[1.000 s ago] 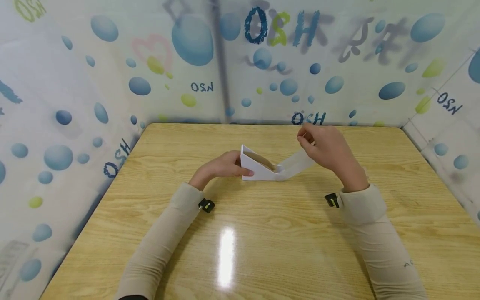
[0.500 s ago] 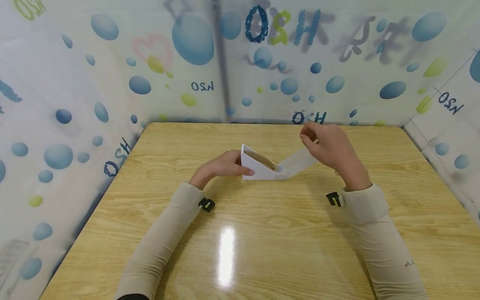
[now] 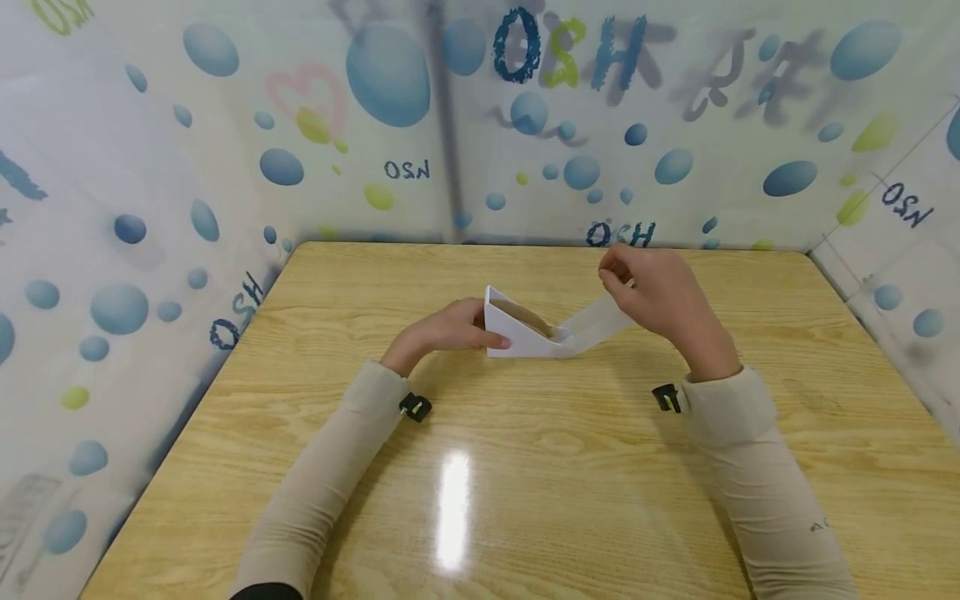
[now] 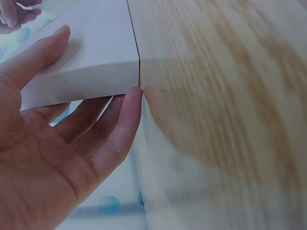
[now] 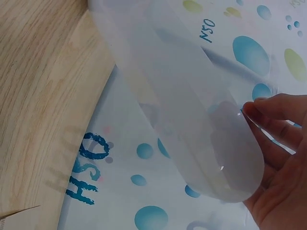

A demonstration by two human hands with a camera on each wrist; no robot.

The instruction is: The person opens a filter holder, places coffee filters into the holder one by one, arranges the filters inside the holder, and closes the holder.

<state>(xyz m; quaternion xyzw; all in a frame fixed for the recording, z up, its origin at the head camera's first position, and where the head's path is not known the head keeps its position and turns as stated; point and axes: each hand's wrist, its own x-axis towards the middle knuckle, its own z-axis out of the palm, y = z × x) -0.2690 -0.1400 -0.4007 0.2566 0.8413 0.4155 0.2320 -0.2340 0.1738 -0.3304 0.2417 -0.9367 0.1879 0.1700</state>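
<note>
A white wedge-shaped box (image 3: 525,340) with a brown inside stands low over the table. My left hand (image 3: 450,327) grips its tall end, thumb on the near side. In the left wrist view the thumb lies across the white box (image 4: 100,43) and the fingers are under its edge. From the box's low end a translucent plastic strip (image 3: 600,327) slants up to my right hand (image 3: 667,292). The right wrist view shows the strip (image 5: 182,105) curling to a rounded end, its edge pinched between thumb and finger of the right hand (image 5: 283,153).
Both hands are over a light wooden table (image 3: 555,492). Behind it hangs a white cloth (image 3: 465,125) printed with blue and green dots. A black clip-on device sits at each cuff. In the right wrist view a pale brown piece (image 5: 17,218) shows at the bottom left corner.
The right hand has shifted slightly to the right with the strip, mostly in the first half second. The left hand and the box have stayed about where they were.
</note>
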